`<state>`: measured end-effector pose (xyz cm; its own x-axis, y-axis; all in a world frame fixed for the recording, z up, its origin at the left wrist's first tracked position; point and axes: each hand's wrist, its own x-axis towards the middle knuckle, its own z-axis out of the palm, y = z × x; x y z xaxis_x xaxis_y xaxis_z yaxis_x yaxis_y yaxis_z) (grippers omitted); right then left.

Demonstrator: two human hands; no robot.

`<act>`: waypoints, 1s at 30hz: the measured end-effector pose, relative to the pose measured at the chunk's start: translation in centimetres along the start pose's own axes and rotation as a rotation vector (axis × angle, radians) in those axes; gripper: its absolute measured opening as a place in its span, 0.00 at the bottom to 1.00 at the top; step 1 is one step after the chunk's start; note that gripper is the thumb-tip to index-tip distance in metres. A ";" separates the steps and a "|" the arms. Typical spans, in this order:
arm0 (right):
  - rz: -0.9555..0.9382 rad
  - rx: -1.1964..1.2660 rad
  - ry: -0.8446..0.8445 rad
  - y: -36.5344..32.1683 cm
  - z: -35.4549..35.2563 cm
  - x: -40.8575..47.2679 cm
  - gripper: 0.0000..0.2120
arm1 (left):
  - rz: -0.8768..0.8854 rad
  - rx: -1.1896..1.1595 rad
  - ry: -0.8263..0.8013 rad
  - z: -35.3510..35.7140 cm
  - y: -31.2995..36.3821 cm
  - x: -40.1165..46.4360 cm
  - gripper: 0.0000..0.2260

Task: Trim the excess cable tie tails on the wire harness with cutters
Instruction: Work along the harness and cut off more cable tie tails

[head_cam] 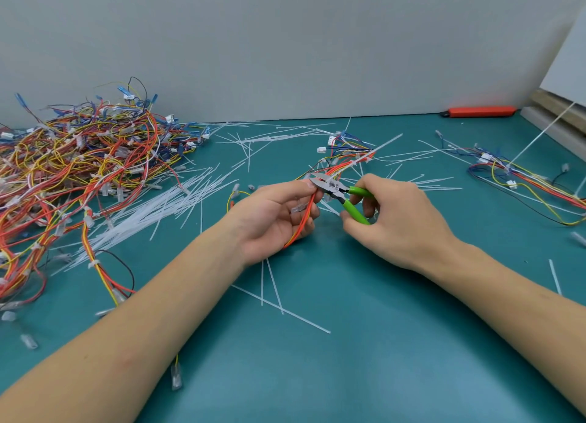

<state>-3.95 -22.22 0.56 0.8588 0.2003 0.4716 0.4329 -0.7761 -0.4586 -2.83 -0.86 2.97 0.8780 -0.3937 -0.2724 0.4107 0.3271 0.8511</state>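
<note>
My left hand grips a wire harness of orange, red and yellow wires, its fingers curled round the bundle above the green mat. My right hand holds green-handled cutters, fingers wrapped round both handles. The metal jaws point left and sit right at my left fingertips, where the wires leave the hand. A long white cable tie tail sticks out up and to the right from the far end of the harness. White connectors hang at that far end.
A big tangled pile of harnesses fills the left side. Several loose white cable ties and cut tails lie strewn over the mat. Another harness lies at the right. An orange tool lies by the back wall.
</note>
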 end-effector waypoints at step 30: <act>0.016 -0.021 0.009 -0.1 0.0 0.0 0.10 | -0.009 -0.003 -0.023 0.0 0.1 -0.1 0.03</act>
<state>-4.03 -22.19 0.60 0.8632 0.1827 0.4707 0.4132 -0.7914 -0.4506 -2.83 -0.77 3.04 0.8682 -0.4161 -0.2702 0.4198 0.3260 0.8470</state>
